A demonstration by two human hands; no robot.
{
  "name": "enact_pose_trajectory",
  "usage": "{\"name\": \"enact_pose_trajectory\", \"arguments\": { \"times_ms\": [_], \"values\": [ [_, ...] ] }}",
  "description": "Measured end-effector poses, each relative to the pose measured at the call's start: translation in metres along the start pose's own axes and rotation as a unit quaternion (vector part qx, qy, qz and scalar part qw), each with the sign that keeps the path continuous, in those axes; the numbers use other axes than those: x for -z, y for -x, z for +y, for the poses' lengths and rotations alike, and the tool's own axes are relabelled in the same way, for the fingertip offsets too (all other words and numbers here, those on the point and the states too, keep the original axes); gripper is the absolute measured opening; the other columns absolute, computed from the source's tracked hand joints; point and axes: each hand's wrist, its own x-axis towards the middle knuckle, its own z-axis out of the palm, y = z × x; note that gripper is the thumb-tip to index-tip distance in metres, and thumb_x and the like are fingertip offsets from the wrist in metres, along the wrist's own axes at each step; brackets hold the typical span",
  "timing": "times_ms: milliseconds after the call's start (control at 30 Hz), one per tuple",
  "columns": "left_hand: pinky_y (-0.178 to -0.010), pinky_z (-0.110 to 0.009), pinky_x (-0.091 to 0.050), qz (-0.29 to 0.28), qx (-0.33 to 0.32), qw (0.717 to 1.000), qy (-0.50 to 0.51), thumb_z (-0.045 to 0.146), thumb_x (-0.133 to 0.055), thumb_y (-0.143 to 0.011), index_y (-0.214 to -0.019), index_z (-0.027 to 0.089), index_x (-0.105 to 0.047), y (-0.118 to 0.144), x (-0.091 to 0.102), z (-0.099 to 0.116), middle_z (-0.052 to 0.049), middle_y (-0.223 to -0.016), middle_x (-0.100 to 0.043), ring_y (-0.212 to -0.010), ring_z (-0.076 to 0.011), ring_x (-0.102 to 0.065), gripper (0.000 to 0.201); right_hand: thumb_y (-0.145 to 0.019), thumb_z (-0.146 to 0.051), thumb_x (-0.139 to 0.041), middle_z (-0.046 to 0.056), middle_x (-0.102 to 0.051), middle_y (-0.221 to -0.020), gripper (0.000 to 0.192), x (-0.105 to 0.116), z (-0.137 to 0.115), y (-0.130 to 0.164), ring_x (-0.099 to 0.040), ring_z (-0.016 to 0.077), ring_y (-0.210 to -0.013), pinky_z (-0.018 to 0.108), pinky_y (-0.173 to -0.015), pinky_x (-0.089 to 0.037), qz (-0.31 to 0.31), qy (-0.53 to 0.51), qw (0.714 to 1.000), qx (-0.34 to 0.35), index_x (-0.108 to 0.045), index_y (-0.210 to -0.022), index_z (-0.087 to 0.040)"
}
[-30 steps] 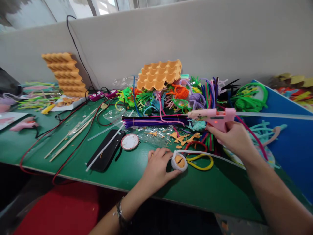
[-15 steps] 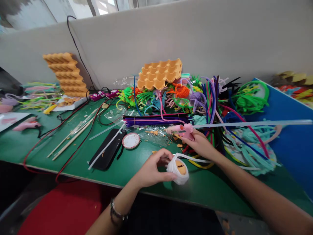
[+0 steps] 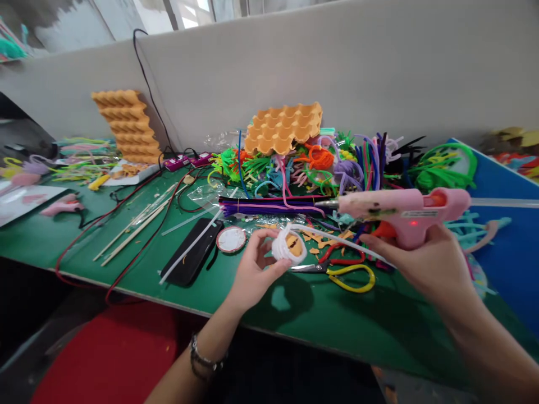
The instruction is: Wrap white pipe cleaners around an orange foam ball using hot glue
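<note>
Between the thumb and fingers of my left hand (image 3: 257,269) is a small round piece wrapped in white pipe cleaner (image 3: 278,247), with an orange-tan face that bears a dark slit. A loose white pipe cleaner end (image 3: 337,241) trails from its top toward the right. My right hand (image 3: 433,266) grips a pink hot glue gun (image 3: 404,213) by its handle, with a red light lit on it. The gun's nozzle points left, above and to the right of the wrapped piece. Scissors (image 3: 324,268) with one red and one yellow handle lie on the table below the gun.
Bundled purple pipe cleaners (image 3: 269,206) lie behind my hands, backed by a colourful heap and an orange egg-tray sheet (image 3: 286,128). To the left are a black case (image 3: 189,252), a round white lid (image 3: 231,239), wooden sticks (image 3: 138,227), red cables and another pink glue gun (image 3: 63,206).
My right hand has lifted the glue gun off the table area, up and closer to the camera, uncovering the scissors. The left hand has raised the wrapped piece slightly up and left.
</note>
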Motion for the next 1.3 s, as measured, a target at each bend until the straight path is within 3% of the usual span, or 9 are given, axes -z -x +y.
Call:
{"name": "enact_pose_trajectory", "arguments": {
  "times_ms": [200, 500, 700, 933, 1300],
  "values": [
    [-0.067, -0.025, -0.05, -0.016, -0.056, 0.998, 0.016, 0.038, -0.07, -0.065, -0.093, 0.023, -0.046, 0.0, 0.0, 0.006, -0.005, -0.106, -0.052, -0.095, -0.0184, -0.057, 0.04, -0.061, -0.039, -0.07, -0.001, -0.057, -0.048, 0.023, 0.007, -0.023, 0.019, -0.054, 0.0159, -0.042, 0.026, -0.036, -0.043, -0.04, -0.024, 0.999, -0.017, -0.053, -0.06, -0.024],
    [-0.075, -0.024, -0.049, -0.055, -0.111, 0.991, 0.039, 0.032, -0.069, -0.071, -0.097, 0.025, -0.05, 0.005, -0.002, 0.012, -0.003, -0.107, -0.055, -0.101, -0.016, -0.056, 0.033, -0.063, -0.031, -0.059, -0.003, -0.045, -0.036, 0.024, 0.005, -0.012, 0.016, -0.042, 0.0115, -0.031, 0.025, -0.029, -0.031, -0.075, 0.042, 0.992, 0.096, -0.045, -0.047, -0.023],
    [-0.076, -0.03, -0.049, -0.06, -0.12, 0.99, -0.03, 0.043, -0.066, -0.072, -0.098, 0.024, -0.045, 0.006, -0.002, 0.014, -0.007, -0.109, -0.056, -0.101, -0.0202, -0.057, 0.039, -0.063, -0.031, -0.054, -0.003, -0.042, -0.034, 0.024, 0.007, -0.02, 0.013, -0.039, 0.011, -0.028, 0.024, -0.027, -0.028, -0.093, 0.056, 0.989, 0.097, -0.042, -0.045, -0.024],
    [-0.077, -0.027, -0.049, -0.066, -0.124, 0.99, 0.01, 0.034, -0.068, -0.072, -0.098, 0.024, -0.048, 0.007, -0.002, 0.014, -0.006, -0.107, -0.054, -0.101, -0.0175, -0.056, 0.034, -0.063, -0.031, -0.051, -0.002, -0.038, -0.03, 0.029, 0.009, -0.026, 0.01, -0.038, 0.0112, -0.026, 0.025, -0.026, -0.026, -0.093, 0.083, 0.985, 0.119, -0.033, -0.042, -0.025],
    [-0.073, -0.026, -0.049, -0.056, -0.144, 0.988, -0.027, 0.039, -0.067, -0.072, -0.097, 0.024, -0.049, 0.008, 0.001, 0.016, -0.006, -0.106, -0.055, -0.097, -0.0176, -0.057, 0.035, -0.061, -0.029, -0.046, -0.002, -0.037, -0.03, 0.023, 0.009, -0.028, 0.006, -0.036, 0.012, -0.026, 0.027, -0.028, -0.026, -0.087, 0.1, 0.982, 0.133, -0.032, -0.044, -0.027]
  ]
}}
